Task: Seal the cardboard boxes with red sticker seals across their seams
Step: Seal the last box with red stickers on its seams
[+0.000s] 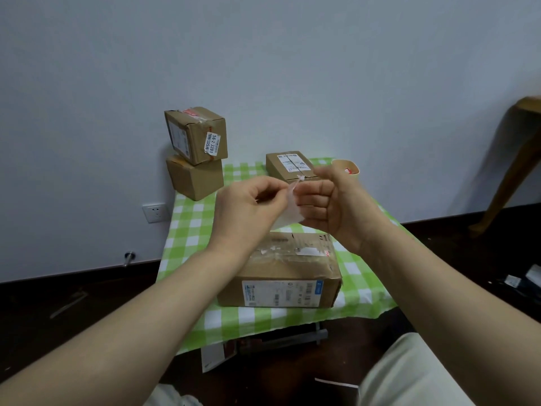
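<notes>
Both my hands are raised above a large cardboard box point(281, 276) that lies on the green checked cloth. My left hand point(248, 209) pinches the upper edge of a pale sticker sheet point(288, 212). My right hand point(325, 200) is curled round the sheet's right side, its fingers pinching near the top. The side of the sheet facing me looks whitish; its red face is not visible. The box below has torn tape and a small red mark point(327, 253) on its top.
A small box point(289, 165) stands at the back of the cloth point(190, 230), beside a paper cup point(347, 168). Two stacked boxes point(194, 153) lean at the wall on the left. A wooden leg point(509, 171) stands at the right. Papers lie on the dark floor.
</notes>
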The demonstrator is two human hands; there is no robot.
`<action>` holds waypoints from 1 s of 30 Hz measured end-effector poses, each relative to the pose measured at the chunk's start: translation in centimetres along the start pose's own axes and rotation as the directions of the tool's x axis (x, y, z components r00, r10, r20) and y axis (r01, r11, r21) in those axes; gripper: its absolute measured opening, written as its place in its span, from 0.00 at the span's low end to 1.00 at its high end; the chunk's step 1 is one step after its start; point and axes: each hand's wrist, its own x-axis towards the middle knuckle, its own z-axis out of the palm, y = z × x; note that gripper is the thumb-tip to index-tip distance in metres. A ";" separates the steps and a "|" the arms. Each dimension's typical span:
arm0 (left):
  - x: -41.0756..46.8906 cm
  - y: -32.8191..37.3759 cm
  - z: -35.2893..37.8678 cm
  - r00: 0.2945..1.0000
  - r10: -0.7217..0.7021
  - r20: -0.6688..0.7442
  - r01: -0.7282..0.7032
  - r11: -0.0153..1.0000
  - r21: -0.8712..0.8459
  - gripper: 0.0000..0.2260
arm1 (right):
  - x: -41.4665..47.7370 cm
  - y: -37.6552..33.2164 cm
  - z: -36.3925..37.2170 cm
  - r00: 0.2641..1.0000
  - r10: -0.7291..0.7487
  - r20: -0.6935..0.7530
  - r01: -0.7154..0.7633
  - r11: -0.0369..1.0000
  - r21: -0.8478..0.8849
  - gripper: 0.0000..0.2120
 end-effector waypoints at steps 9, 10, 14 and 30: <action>-0.4 -0.7 0.5 1.000 0.020 -0.005 -0.020 1.000 -0.002 0.03 | 0.0 0.6 -0.4 0.995 0.003 -0.103 -0.002 1.000 0.007 0.04; -0.2 -0.6 0.5 0.998 -0.068 -0.011 0.067 0.996 -0.058 0.03 | 0.0 0.7 -0.5 0.994 0.004 -0.105 -0.004 1.000 0.007 0.04; 1.1 -0.1 0.7 0.903 -0.429 -0.038 0.383 0.840 -0.384 0.05 | 0.5 1.2 -1.1 0.995 0.012 -0.101 -0.010 1.000 0.022 0.03; 3.5 1.6 4.0 0.728 -0.680 0.089 0.523 0.465 -0.714 0.04 | 1.8 3.7 -10.7 0.889 0.083 -0.451 -0.026 0.991 0.130 0.06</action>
